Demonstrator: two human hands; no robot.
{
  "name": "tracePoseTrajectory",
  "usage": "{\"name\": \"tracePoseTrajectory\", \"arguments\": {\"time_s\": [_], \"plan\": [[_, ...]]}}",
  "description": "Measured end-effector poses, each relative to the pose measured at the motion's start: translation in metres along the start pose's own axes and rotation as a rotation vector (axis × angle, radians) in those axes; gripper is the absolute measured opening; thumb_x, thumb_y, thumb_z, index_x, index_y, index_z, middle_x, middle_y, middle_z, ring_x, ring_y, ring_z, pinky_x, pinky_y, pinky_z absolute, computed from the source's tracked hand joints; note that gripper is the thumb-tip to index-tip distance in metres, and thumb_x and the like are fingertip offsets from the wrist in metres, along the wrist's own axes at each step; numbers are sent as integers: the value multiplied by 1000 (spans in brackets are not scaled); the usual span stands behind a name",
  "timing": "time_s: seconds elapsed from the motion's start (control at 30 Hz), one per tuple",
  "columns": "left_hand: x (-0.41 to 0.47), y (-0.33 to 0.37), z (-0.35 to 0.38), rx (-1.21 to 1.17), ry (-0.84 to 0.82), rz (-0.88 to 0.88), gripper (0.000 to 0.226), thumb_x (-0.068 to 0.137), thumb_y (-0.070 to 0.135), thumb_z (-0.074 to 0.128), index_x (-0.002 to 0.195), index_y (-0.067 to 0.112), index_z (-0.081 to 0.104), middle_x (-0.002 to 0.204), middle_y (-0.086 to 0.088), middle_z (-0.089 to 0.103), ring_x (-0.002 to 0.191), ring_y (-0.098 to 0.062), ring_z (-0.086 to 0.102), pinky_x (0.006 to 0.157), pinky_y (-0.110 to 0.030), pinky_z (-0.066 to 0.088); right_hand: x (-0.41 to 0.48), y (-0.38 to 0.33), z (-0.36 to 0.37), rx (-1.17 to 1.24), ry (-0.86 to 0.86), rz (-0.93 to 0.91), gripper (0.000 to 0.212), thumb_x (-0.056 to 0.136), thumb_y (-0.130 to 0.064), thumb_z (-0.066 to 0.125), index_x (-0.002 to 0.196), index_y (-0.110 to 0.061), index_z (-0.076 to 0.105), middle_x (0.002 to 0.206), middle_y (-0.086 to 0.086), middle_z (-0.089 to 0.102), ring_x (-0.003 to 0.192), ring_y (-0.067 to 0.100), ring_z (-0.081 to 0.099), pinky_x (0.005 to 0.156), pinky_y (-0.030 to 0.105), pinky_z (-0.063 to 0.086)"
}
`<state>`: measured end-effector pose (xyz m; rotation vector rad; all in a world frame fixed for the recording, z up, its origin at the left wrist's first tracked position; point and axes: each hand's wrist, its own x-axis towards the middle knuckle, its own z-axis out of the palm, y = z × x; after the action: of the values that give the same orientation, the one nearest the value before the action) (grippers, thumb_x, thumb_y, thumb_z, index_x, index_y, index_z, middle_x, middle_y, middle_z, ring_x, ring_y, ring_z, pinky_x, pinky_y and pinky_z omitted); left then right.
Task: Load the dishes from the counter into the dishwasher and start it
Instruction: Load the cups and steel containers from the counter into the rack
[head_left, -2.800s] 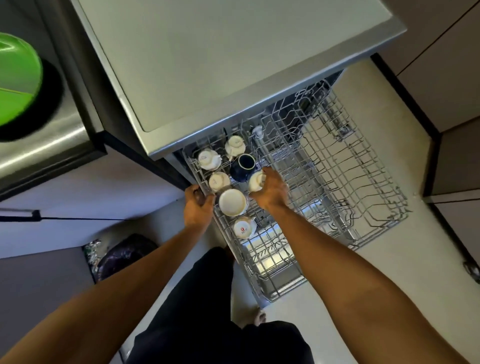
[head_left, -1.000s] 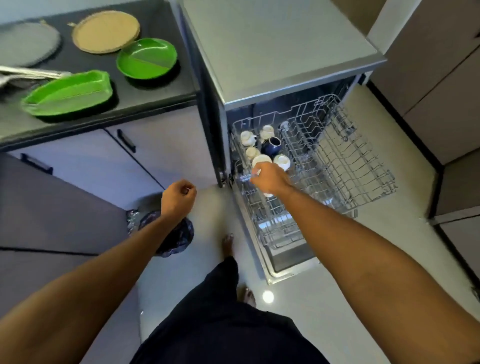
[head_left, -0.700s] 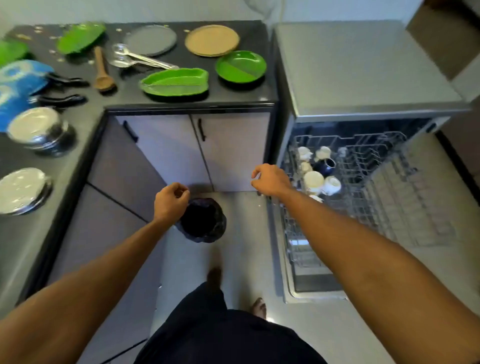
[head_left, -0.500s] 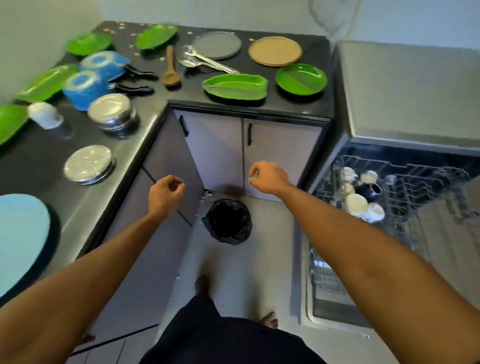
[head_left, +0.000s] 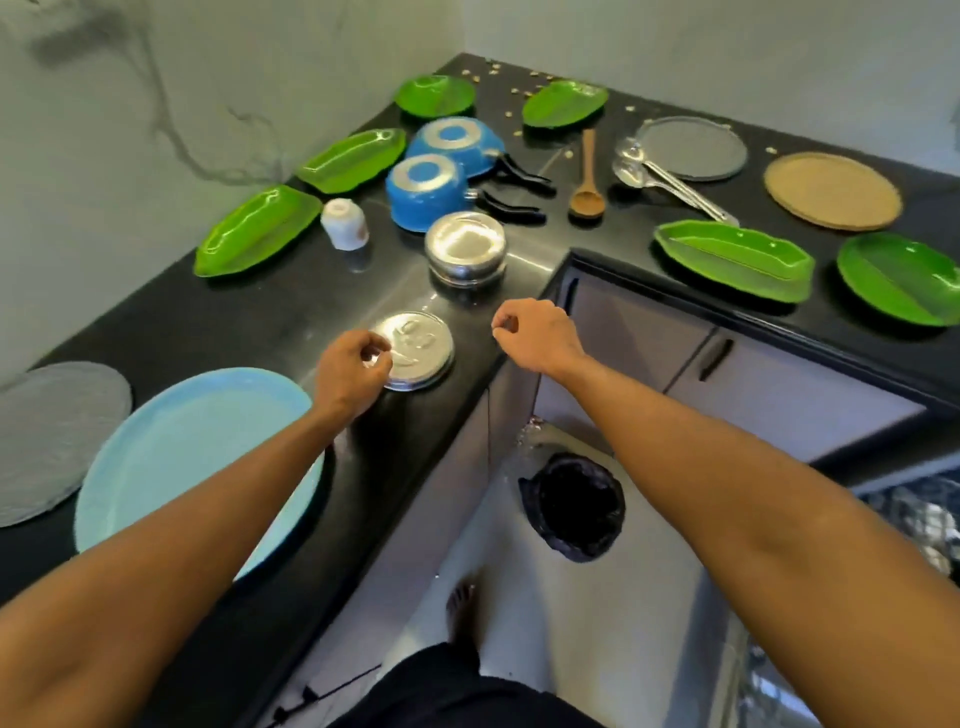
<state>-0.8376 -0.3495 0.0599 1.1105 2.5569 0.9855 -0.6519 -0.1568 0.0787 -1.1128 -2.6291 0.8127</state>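
The black L-shaped tabletop (head_left: 234, 322) fills the left and far side of the view, and all the crockery and pans in view lie on it. A blurred sliver of the dishwasher (head_left: 919, 525) shows at the right edge, well apart from them. Largest on the tabletop is a light blue plate (head_left: 192, 457) at the near left, with a grey plate (head_left: 52, 436) just beside it toward the wall. On the floor in the corner stands a bin (head_left: 574, 506) lined with a black bag. Green leaf-shaped trays (head_left: 258, 230) and round green plates (head_left: 901, 278) lie spread along both arms of the tabletop. A tan plate (head_left: 832, 190) and a dark grey plate (head_left: 693, 148) lie at the far right.

Two blue pans (head_left: 426, 192) sit upside down near the corner. A lidded steel pot (head_left: 466, 248) stands just in front of them, and a flat steel plate (head_left: 418, 349) lies closer to the edge.

The left grip (head_left: 350, 374), a bare hand, hovers at the steel plate's near rim with fingers curled in and nothing in them. Whether it touches the plate I cannot tell. The right grip (head_left: 535, 338) hangs just past the tabletop's inner corner, fingers likewise curled and empty.

Smaller things lie further back: a wooden spoon (head_left: 587, 182), metal ladles (head_left: 660, 174) and a small white cup (head_left: 343, 223), upside down.
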Motion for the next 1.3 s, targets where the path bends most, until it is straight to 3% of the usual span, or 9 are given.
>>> {"name": "tracePoseTrajectory", "arguments": {"time_s": [0.13, 0.27, 0.37, 0.47, 0.67, 0.8, 0.97, 1.17, 1.3], "plan": [[44, -38, -29, 63, -43, -87, 30, 79, 24, 74, 107, 13, 72, 105, -4, 63, 94, -19, 61, 84, -28, 45, 63, -57, 27, 5, -21, -59, 19, 89, -31, 58, 104, -32, 69, 105, -5, 72, 101, 22, 65, 89, 34, 50], [84, -75, -46, 157, -147, -147, 56, 70, 45, 78, 121, 25, 66, 123, -5, 60, 110, -26, 59, 96, -40, 50, 117, -102, 53, -5, -78, -151, 35, 87, -24, 61, 122, -25, 62, 114, 1, 66, 108, 22, 61, 90, 31, 44], [115, -95, -54, 271, -253, -178, 77, 67, 53, 83, 135, 32, 55, 145, -4, 46, 132, -28, 45, 107, -47, 41, 157, -132, 71, -81, -145, -197, 55, 85, -23, 64, 138, -23, 49, 128, 9, 55, 118, 31, 56, 100, 41, 44], [138, -104, -59, 368, -374, -205, 103, 57, 67, 83, 146, 37, 39, 160, -4, 24, 147, -29, 22, 114, -60, 26, 196, -154, 93, -102, -154, -189, 69, 82, -22, 66, 146, -20, 40, 130, 16, 47, 120, 40, 53, 101, 46, 44], [165, -106, -60, 372, -516, -248, 137, 42, 69, 87, 155, 39, 14, 165, -1, -5, 151, -30, -6, 114, -70, 9, 252, -179, 122, -93, -81, -128, 88, 76, -35, 76, 151, -28, 31, 147, 15, 31, 125, 46, 47, 102, 48, 45], [173, -106, -57, 368, -527, -263, 141, 39, 63, 91, 154, 38, 13, 165, -2, -7, 151, -32, -8, 110, -75, 8, 272, -192, 130, -122, -35, -80, 86, 77, -42, 78, 149, -31, 32, 150, 10, 29, 127, 42, 48, 100, 50, 45], [173, -104, -57, 376, -506, -262, 136, 39, 62, 91, 152, 37, 20, 165, -3, -2, 151, -34, -4, 108, -76, 10, 277, -193, 135, -124, -10, -67, 73, 80, -37, 75, 142, -29, 39, 141, 9, 38, 120, 40, 54, 94, 47, 47], [173, -101, -59, 375, -509, -265, 135, 38, 60, 92, 150, 36, 21, 163, -3, 3, 150, -35, -2, 108, -77, 12, 266, -189, 118, -114, 38, -76, 70, 74, -48, 78, 133, -30, 47, 130, 7, 48, 113, 36, 57, 91, 43, 47], [171, -100, -62, 405, -503, -260, 135, 36, 64, 91, 150, 36, 24, 159, -4, 16, 148, -35, 10, 108, -73, 21, 244, -190, 101, -112, 49, -108, 71, 71, -53, 80, 132, -31, 50, 127, 7, 51, 114, 35, 58, 90, 42, 47]]}}
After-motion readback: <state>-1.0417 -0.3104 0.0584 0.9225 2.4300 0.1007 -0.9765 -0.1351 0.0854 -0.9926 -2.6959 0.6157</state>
